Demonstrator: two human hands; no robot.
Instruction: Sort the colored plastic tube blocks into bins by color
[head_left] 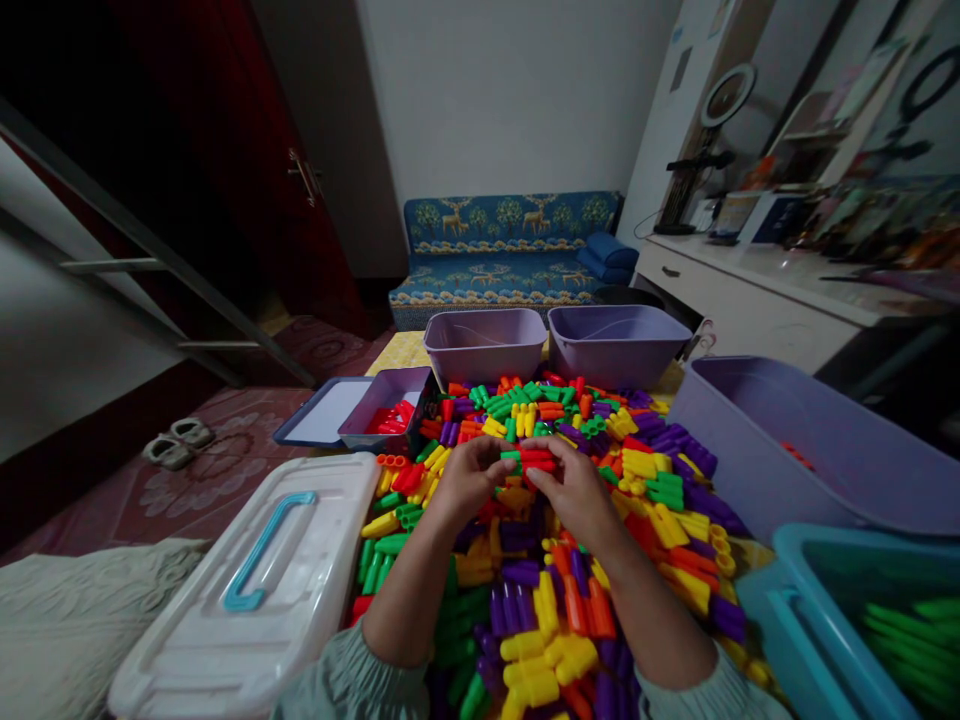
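Slightly parted, left fingers (pixel 498 469) on green piece (pixel 512 456), right fingers (pixel 547 483) on red pieces (pixel 537 459).

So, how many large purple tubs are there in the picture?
3: the back-left tub and back-right tub, side by side beyond the pieces, and the right tub, just behind the turquoise tub.

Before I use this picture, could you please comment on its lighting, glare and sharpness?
In the head view, light is dim, the upper left nearly black; soft sheen on the white lid; right-edge clutter smeared; colored pieces fairly clear; things near the edges look stretched.
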